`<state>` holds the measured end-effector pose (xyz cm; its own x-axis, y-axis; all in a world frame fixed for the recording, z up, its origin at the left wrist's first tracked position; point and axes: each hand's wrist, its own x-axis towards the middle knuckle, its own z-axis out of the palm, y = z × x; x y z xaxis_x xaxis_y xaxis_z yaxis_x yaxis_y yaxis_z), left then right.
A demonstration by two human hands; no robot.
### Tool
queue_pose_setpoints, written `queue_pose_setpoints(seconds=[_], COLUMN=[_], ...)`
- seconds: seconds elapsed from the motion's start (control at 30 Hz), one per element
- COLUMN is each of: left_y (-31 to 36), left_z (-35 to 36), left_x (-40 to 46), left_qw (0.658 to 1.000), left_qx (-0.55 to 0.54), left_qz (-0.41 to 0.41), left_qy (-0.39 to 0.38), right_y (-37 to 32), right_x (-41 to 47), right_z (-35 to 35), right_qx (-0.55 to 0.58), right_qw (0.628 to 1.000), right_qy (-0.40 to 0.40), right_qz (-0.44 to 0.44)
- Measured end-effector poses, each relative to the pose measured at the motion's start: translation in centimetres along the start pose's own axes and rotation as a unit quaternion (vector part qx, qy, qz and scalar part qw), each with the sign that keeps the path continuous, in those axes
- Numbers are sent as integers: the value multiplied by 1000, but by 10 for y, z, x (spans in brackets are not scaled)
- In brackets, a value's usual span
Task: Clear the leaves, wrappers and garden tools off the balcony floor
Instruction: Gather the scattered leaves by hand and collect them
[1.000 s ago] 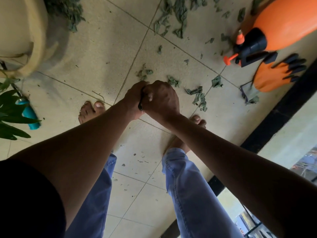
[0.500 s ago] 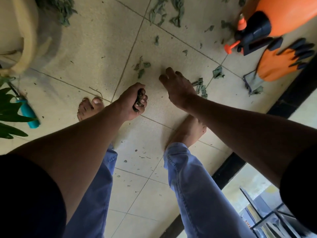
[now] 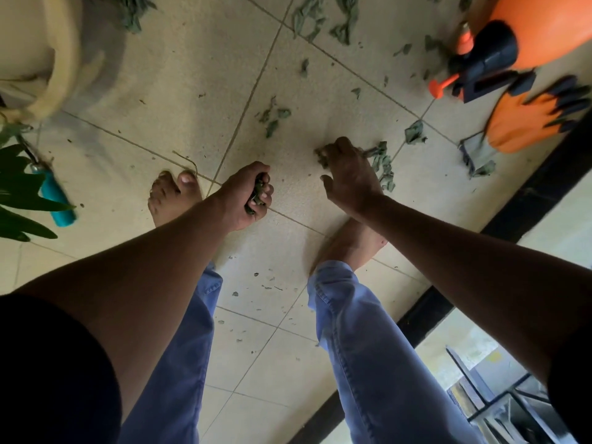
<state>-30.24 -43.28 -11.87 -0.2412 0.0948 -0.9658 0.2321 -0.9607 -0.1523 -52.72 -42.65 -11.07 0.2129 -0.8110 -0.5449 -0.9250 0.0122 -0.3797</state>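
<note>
My left hand (image 3: 246,195) grips a wad of dry green leaves (image 3: 258,195) above the tiled floor, near my left foot. My right hand (image 3: 349,174) reaches down to a clump of leaves (image 3: 382,161) on the tile, its fingertips curled into the clump's left part. More leaves (image 3: 275,118) lie scattered further out, and a bigger pile (image 3: 323,19) sits at the top. An orange sprayer (image 3: 525,36) with a black head and an orange glove (image 3: 525,123) with dark fingertips lie at the right. A crumpled wrapper (image 3: 477,155) lies beside the glove.
A teal-handled tool (image 3: 56,198) lies at the left under a green plant (image 3: 16,190). A cream pot (image 3: 45,56) stands at the top left. A black curb (image 3: 544,184) bounds the floor on the right. My bare feet stand below my hands.
My hands have come apart. The right hand moved forward and right from the left hand down to the leaf clump on the tile. The left hand stays closed on its leaves.
</note>
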Motion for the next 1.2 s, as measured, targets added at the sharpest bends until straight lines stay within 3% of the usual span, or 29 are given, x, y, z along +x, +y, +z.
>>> queue_pose_setpoints(seconds=[0.17, 0.53, 0.97, 1.07, 1.2], left_y=[-8, -1, 11, 11, 11], left_z=[-7, -38, -51, -49, -44], left_x=[-4, -17, -22, -22, -19], left_qw=[1000, 1000, 999, 999, 998], left_qx=[1, -6, -42, -49, -64], left_qz=[-10, -9, 4, 5, 19], left_qy=[-2, 11, 6, 4, 7], right_y=[-12, -63, -97, -99, -121], right_x=[13, 73, 100, 99, 78], right_z=[11, 8, 3, 1, -13], right_qx=[44, 78, -105, -34, 192], right_qw=[996, 996, 987, 997, 980], right_qy=[45, 43, -11, -3, 40], right_qz=[58, 29, -118, -62, 33])
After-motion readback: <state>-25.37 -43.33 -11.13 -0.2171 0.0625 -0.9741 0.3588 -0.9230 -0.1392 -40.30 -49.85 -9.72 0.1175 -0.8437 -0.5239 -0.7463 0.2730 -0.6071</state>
